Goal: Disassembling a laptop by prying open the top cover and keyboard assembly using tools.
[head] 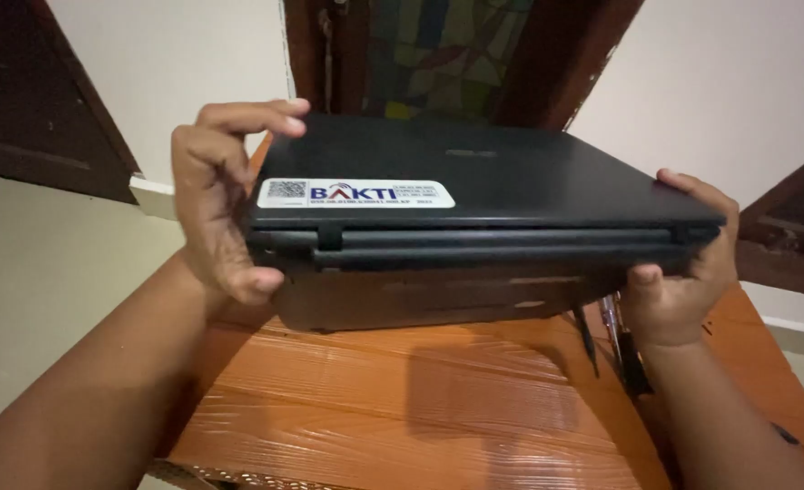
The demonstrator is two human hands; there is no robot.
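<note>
Both grips, left hand (216, 204) and right hand (683, 263), are clamped on the closed matte-black plastic laptop (474, 195), lifted between them above the wrapped orange wooden table (402, 399). One loose thumb could probably drop it onto the dark pens (615, 345) under the right grip.

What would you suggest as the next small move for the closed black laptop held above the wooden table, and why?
Probably lower the laptop flat onto the bare near part of the wooden table. Both the left hand and the right hand grip its ends, it hangs in the air above the tabletop, and its lid is closed. The dark tools under its right end are best avoided.
</note>
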